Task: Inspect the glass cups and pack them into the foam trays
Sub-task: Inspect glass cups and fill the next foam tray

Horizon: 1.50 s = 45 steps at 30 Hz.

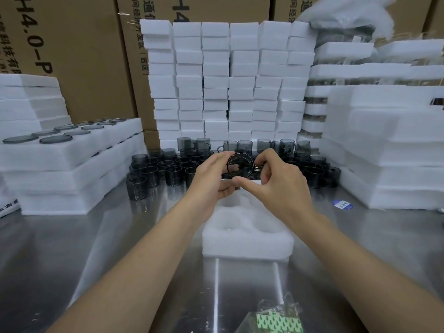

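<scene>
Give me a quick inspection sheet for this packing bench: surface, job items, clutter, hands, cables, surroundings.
Surface: reflective metal table, glare streaks along it.
Job's things: one smoked glass cup held up, mouth toward the camera; open foam tray below it, visible pockets unfilled; loose cups massed at the back.
Clutter: blue round sticker on the table at right; clear bag with green-patterned card at the near edge.
Hands: left hand and right hand both grip the held cup.
Cables: nothing seen.
Surroundings: wall of stacked foam blocks; foam trays with dark lids at left; foam stacks at right; cardboard cartons behind.
</scene>
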Each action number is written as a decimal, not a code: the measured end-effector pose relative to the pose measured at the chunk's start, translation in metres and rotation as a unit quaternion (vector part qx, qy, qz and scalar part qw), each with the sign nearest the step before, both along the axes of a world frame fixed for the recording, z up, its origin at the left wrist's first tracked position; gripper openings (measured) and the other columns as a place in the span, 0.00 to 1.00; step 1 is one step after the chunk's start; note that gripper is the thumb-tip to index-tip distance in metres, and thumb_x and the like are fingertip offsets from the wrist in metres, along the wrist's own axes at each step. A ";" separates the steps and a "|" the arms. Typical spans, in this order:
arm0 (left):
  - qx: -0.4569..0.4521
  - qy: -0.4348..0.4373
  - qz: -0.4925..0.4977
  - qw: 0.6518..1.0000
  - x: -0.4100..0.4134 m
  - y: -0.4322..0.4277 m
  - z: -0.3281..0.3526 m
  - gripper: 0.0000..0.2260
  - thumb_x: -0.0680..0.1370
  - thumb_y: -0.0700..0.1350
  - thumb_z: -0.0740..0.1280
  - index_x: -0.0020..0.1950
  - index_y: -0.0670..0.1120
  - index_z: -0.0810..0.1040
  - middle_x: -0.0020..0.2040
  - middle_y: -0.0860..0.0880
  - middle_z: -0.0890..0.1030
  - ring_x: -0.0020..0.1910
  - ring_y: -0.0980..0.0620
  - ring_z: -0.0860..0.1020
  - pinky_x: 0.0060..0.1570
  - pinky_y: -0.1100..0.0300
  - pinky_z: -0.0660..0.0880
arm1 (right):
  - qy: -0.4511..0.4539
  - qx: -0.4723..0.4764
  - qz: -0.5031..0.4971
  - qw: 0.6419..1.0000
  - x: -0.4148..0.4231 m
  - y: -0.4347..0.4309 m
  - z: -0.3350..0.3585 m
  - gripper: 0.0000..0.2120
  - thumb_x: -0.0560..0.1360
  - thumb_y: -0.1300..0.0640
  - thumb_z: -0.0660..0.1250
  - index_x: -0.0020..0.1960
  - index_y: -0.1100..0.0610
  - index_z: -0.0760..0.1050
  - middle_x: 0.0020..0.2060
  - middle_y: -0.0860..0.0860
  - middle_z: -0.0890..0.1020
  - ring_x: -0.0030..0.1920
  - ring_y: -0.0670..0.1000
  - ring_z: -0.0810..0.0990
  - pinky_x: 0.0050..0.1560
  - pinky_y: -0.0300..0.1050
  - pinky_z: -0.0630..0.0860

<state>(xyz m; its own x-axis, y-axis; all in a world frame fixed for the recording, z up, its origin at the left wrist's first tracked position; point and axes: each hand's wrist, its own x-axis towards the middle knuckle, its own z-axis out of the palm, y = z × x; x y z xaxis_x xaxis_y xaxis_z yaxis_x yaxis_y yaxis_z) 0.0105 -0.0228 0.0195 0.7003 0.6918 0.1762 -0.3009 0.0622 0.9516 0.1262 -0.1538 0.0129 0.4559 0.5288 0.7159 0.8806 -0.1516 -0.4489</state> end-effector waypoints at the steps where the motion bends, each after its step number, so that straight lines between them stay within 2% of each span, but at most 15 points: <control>1: -0.002 0.000 0.002 1.000 0.000 0.000 0.000 0.11 0.84 0.54 0.70 0.63 0.52 0.85 0.55 0.46 0.85 0.37 0.46 0.82 0.39 0.59 0.78 | 0.002 0.000 0.004 1.000 0.000 0.000 0.000 0.25 0.68 0.29 0.71 0.52 0.47 0.72 0.30 0.45 0.75 0.34 0.44 0.77 0.41 0.51 0.77; 8: -0.007 -0.005 0.007 1.000 0.001 0.001 -0.001 0.09 0.84 0.54 0.70 0.61 0.56 0.87 0.57 0.45 0.86 0.36 0.47 0.82 0.40 0.59 0.79 | 0.014 0.012 0.045 0.999 0.005 0.003 -0.005 0.22 0.71 0.33 0.75 0.51 0.45 0.70 0.29 0.45 0.75 0.33 0.45 0.75 0.36 0.46 0.72; 11: -0.007 -0.005 0.009 1.000 0.000 0.000 -0.001 0.09 0.84 0.54 0.69 0.62 0.57 0.87 0.57 0.46 0.86 0.37 0.48 0.83 0.40 0.59 0.79 | 0.017 0.019 0.065 0.998 0.007 0.004 -0.008 0.21 0.71 0.33 0.75 0.51 0.44 0.70 0.34 0.41 0.78 0.34 0.45 0.76 0.36 0.45 0.71; 15: -0.022 -0.007 0.013 1.000 0.001 -0.001 0.000 0.12 0.84 0.54 0.70 0.64 0.51 0.85 0.54 0.47 0.86 0.39 0.48 0.85 0.40 0.59 0.81 | 0.021 0.022 0.074 0.997 0.009 0.006 -0.009 0.20 0.72 0.34 0.75 0.50 0.43 0.69 0.35 0.40 0.78 0.34 0.46 0.76 0.36 0.46 0.74; 18: -0.032 -0.015 0.006 0.999 0.001 0.000 -0.001 0.13 0.84 0.52 0.70 0.64 0.46 0.83 0.54 0.46 0.88 0.46 0.45 0.88 0.49 0.54 0.84 | 0.019 0.025 0.060 0.998 0.010 0.008 -0.011 0.17 0.75 0.42 0.78 0.49 0.44 0.69 0.35 0.42 0.78 0.34 0.47 0.76 0.37 0.50 0.76; 21: -0.021 -0.021 -0.009 1.000 -0.001 -0.002 0.001 0.18 0.82 0.52 0.73 0.68 0.44 0.81 0.56 0.45 0.87 0.54 0.45 0.88 0.60 0.49 0.83 | 0.011 0.045 0.044 0.998 0.012 0.010 -0.012 0.15 0.76 0.48 0.78 0.48 0.43 0.70 0.32 0.44 0.77 0.34 0.47 0.75 0.37 0.49 0.75; 23: 0.008 -0.014 -0.018 1.000 -0.002 -0.005 0.002 0.21 0.79 0.50 0.77 0.70 0.45 0.79 0.56 0.48 0.87 0.56 0.48 0.87 0.61 0.49 0.83 | 0.000 0.039 0.042 0.998 0.012 0.011 -0.013 0.15 0.76 0.51 0.77 0.48 0.42 0.70 0.35 0.43 0.77 0.35 0.48 0.75 0.36 0.48 0.74; 25: 0.044 -0.008 -0.009 0.999 -0.001 -0.007 0.002 0.24 0.77 0.45 0.79 0.72 0.46 0.79 0.61 0.50 0.87 0.59 0.49 0.87 0.63 0.46 0.81 | -0.012 0.035 0.042 0.998 0.013 0.011 -0.013 0.15 0.77 0.55 0.75 0.50 0.41 0.70 0.38 0.42 0.77 0.36 0.48 0.75 0.35 0.47 0.72; 27: 0.079 -0.025 0.012 0.997 0.000 -0.008 0.001 0.23 0.76 0.41 0.80 0.69 0.49 0.79 0.61 0.52 0.87 0.57 0.51 0.87 0.59 0.44 0.82 | -0.018 0.049 0.045 0.998 0.011 0.012 -0.012 0.17 0.77 0.56 0.74 0.56 0.39 0.69 0.39 0.42 0.77 0.37 0.47 0.76 0.34 0.44 0.70; 28: 0.100 -0.038 0.024 0.994 0.001 -0.007 0.000 0.22 0.76 0.38 0.80 0.67 0.50 0.80 0.59 0.53 0.88 0.57 0.53 0.87 0.55 0.46 0.83 | -0.018 0.055 0.047 0.997 0.010 0.011 -0.012 0.21 0.77 0.55 0.74 0.60 0.37 0.67 0.40 0.42 0.77 0.38 0.46 0.77 0.34 0.43 0.70; 30: 0.175 -0.055 0.066 0.981 -0.001 -0.006 -0.001 0.24 0.73 0.35 0.81 0.65 0.51 0.78 0.59 0.56 0.87 0.58 0.58 0.85 0.48 0.60 0.83 | -0.008 0.062 0.051 0.997 0.008 0.011 -0.011 0.27 0.77 0.54 0.75 0.66 0.35 0.64 0.41 0.41 0.78 0.38 0.44 0.78 0.35 0.45 0.73; 32: 0.306 -0.039 0.134 0.942 -0.002 -0.003 -0.003 0.27 0.72 0.35 0.81 0.63 0.55 0.76 0.60 0.60 0.85 0.62 0.60 0.81 0.51 0.68 0.78 | 0.008 0.061 0.050 0.997 0.009 0.010 -0.010 0.23 0.77 0.52 0.76 0.62 0.37 0.67 0.41 0.41 0.79 0.38 0.45 0.79 0.38 0.50 0.77; 35: 0.474 0.004 0.200 0.858 -0.003 -0.002 -0.008 0.30 0.70 0.36 0.78 0.64 0.60 0.73 0.64 0.61 0.81 0.65 0.56 0.79 0.61 0.61 0.76 | 0.023 0.053 0.046 0.997 0.012 0.011 -0.012 0.13 0.76 0.54 0.74 0.51 0.42 0.71 0.38 0.42 0.79 0.38 0.47 0.78 0.41 0.54 0.79; 37: 0.493 0.011 0.205 0.845 -0.003 -0.002 -0.009 0.32 0.69 0.36 0.78 0.65 0.62 0.72 0.64 0.61 0.81 0.65 0.55 0.79 0.62 0.57 0.76 | 0.024 0.050 0.044 0.997 0.012 0.011 -0.012 0.13 0.75 0.55 0.73 0.48 0.42 0.70 0.39 0.41 0.79 0.38 0.47 0.78 0.41 0.52 0.79; 45: 0.469 -0.004 0.207 0.859 -0.003 -0.002 -0.011 0.29 0.70 0.38 0.79 0.67 0.56 0.74 0.62 0.61 0.81 0.64 0.57 0.79 0.61 0.52 0.78 | 0.006 0.062 0.037 0.997 0.011 0.011 -0.012 0.12 0.76 0.53 0.72 0.47 0.42 0.70 0.40 0.41 0.79 0.40 0.46 0.79 0.38 0.45 0.75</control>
<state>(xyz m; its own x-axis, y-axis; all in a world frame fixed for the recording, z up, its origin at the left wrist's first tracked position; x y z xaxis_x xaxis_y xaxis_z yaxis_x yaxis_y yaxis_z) 0.0072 -0.0248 0.0088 0.4245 0.4318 0.7958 -0.1201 -0.8443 0.5222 0.1375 -0.1430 0.0012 0.4277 0.4684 0.7731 0.8822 -0.0298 -0.4700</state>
